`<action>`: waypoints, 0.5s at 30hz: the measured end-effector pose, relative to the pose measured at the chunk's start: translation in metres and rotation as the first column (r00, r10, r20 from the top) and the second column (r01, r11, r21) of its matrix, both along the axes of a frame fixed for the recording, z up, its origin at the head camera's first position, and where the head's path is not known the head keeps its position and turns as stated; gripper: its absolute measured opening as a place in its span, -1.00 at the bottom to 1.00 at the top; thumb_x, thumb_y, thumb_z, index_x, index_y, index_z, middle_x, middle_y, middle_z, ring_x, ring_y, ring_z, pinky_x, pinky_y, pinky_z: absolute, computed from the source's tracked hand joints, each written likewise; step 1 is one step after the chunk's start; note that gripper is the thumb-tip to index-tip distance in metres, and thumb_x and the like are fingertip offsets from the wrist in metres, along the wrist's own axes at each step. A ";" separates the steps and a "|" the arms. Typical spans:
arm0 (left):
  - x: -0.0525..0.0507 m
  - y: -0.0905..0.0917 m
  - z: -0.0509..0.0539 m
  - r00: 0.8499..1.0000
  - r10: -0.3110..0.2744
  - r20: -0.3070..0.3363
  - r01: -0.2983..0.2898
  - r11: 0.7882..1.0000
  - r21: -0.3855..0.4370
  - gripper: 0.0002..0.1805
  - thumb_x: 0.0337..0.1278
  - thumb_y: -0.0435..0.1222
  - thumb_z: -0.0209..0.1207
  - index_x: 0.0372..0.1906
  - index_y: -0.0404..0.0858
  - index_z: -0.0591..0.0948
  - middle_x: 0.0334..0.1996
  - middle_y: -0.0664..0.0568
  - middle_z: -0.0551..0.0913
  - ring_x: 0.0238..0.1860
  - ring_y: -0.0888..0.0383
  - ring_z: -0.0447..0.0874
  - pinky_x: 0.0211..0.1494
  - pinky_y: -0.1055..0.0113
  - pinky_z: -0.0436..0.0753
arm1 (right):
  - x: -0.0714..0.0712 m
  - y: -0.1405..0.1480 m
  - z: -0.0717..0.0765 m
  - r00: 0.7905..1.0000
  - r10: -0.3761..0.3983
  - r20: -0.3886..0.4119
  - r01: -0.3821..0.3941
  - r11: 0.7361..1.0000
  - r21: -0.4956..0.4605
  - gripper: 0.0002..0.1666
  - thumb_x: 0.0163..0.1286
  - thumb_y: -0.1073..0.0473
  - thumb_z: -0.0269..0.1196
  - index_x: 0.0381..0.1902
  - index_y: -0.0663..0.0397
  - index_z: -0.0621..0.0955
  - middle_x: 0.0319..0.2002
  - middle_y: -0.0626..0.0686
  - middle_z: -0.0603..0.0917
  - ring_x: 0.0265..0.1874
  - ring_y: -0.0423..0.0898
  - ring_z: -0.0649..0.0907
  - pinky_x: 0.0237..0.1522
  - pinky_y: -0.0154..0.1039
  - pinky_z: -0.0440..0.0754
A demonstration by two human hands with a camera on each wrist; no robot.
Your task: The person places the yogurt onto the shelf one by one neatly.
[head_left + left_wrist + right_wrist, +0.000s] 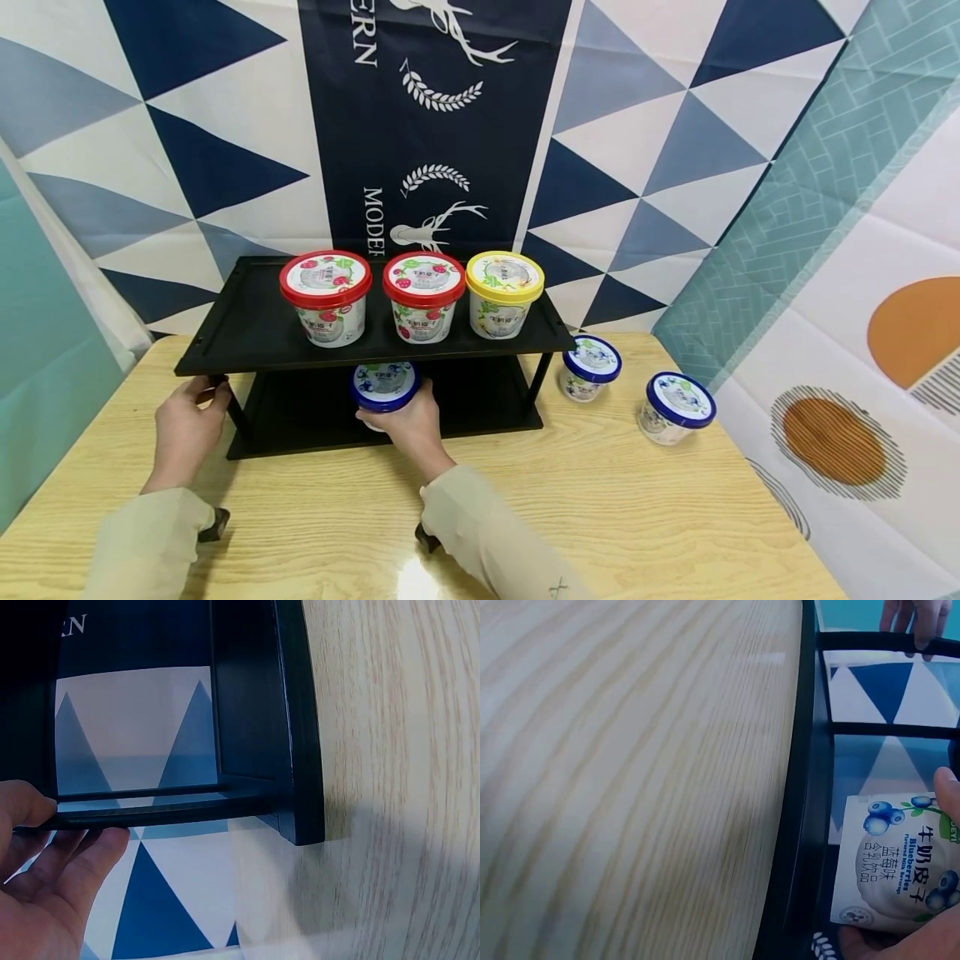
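Note:
A black two-tier rack [247, 333] stands on the wooden table. My left hand [187, 425] pinches its front left post near the upper shelf; in the left wrist view the thumb and fingers of that hand [52, 877] lie on either side of the post [165, 816]. Under the upper shelf, my right hand [412, 421] grips a blue-lidded cup [385, 385] over the lower shelf. The right wrist view shows the cup's blueberry label [900, 862] between thumb and fingers; whether its base touches the shelf I cannot tell.
On the upper shelf stand two red-lidded cups [330, 321] [423, 321] and a yellow-lidded cup [498, 317]. Two more blue-lidded cups [581, 387] [660, 421] are on the table right of the rack. Patterned cloth [615, 167] hangs behind.

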State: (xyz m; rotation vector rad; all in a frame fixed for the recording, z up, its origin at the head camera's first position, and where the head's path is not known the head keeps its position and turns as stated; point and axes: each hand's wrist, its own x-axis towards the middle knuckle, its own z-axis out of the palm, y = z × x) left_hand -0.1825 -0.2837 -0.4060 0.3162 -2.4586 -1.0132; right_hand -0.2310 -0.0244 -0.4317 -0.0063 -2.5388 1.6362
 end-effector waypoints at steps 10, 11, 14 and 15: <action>-0.001 -0.001 0.000 1.000 0.002 0.008 -0.002 1.000 0.006 -0.65 0.31 -0.30 -0.08 0.02 -0.46 0.53 0.00 -0.40 0.55 -0.01 -0.29 0.56 -0.46 0.73 0.27 | 0.001 -0.032 0.001 1.000 -0.014 -0.002 0.014 1.000 -0.015 0.24 -0.26 -0.07 0.58 0.29 0.31 0.21 0.09 0.19 0.53 0.10 0.08 0.55 0.12 -0.08 0.50; -0.001 -0.001 0.000 1.000 0.005 0.008 -0.005 1.000 0.007 -0.65 0.31 -0.30 -0.07 0.02 -0.46 0.53 0.00 -0.40 0.55 -0.01 -0.28 0.56 -0.45 0.74 0.27 | 0.002 -0.035 0.000 1.000 -0.018 0.001 0.018 1.000 -0.016 0.25 -0.26 -0.07 0.58 0.29 0.33 0.20 0.10 0.20 0.53 0.10 0.09 0.55 0.12 -0.07 0.50; -0.001 0.001 0.001 1.000 0.012 0.009 -0.013 1.000 0.017 -0.65 0.31 -0.30 -0.07 0.02 -0.45 0.53 0.00 -0.39 0.56 -0.01 -0.27 0.56 -0.45 0.75 0.27 | 0.004 -0.044 -0.004 0.999 -0.036 0.005 0.036 0.999 -0.025 0.26 -0.26 -0.05 0.58 0.30 0.34 0.19 0.10 0.21 0.52 0.10 0.11 0.55 0.11 -0.05 0.50; -0.001 0.001 0.001 1.000 0.014 0.014 -0.014 1.000 0.018 -0.65 0.31 -0.30 -0.07 0.03 -0.45 0.53 0.01 -0.39 0.56 0.00 -0.27 0.56 -0.45 0.75 0.27 | 0.004 -0.047 -0.005 0.999 -0.042 0.004 0.042 0.999 -0.029 0.25 -0.27 -0.05 0.58 0.29 0.33 0.20 0.10 0.21 0.52 0.09 0.11 0.55 0.11 -0.04 0.50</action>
